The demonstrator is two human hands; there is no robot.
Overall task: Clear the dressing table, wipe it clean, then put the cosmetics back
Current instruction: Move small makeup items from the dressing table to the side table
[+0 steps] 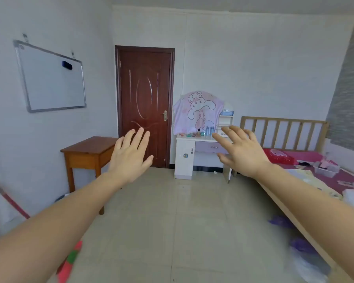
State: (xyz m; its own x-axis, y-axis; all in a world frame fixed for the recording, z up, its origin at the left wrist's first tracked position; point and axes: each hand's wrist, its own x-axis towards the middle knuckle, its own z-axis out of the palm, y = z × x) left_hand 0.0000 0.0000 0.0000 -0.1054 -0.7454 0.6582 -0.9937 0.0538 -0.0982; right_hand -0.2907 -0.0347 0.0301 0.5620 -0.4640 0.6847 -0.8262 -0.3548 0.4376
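Both arms are reaching forward across the middle of the frame. The left hand (129,154), centre-left, is spreading its fingers straight and holding nothing. The right hand (241,152), centre-right, is likewise splaying empty fingers, overlapping the dressing table (184,158) in the view while staying well apart from it. The white dressing table is standing right of centre, between the brown door (144,107) and the bed (315,174) at right. The cosmetics (198,133) are sitting on its top, below a pink cartoon cloth (198,111) draping its upper part. A whiteboard (51,82) is hanging at upper left.
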